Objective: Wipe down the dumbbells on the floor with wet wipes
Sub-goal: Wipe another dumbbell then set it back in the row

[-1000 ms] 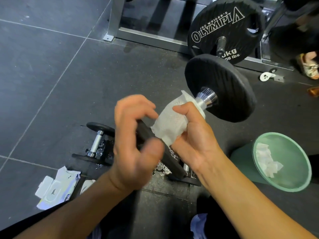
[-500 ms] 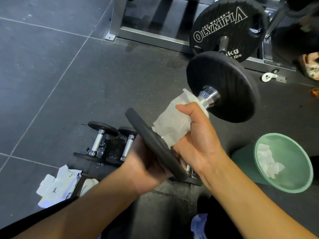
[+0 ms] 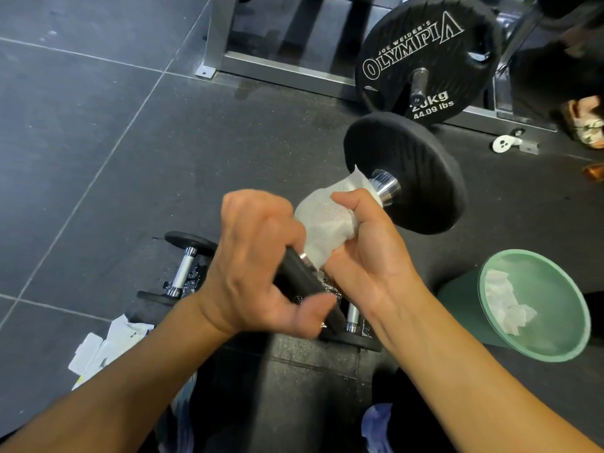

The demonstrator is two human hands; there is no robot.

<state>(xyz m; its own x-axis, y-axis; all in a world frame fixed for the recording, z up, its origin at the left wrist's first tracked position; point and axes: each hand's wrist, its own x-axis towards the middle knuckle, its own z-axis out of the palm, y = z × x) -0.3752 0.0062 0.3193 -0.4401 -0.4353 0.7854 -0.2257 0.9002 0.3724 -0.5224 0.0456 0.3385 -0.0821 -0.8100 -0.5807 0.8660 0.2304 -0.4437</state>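
Up close, black-plated dumbbell (image 3: 405, 173), wipe-wrapped chrome handle

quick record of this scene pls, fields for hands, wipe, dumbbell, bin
held dumbbell: off the floor, between both hands
left hand: grips its near plate
right hand: grips wet wipe wrapped round handle
other dumbbells: on floor below
bin: green, used wipes inside
wipes pack: on floor, left

Black dumbbell (image 3: 408, 171), white wipe (image 3: 323, 220), mint-green bin (image 3: 562, 308), seemingly speckled grey floor (image 3: 98, 158).
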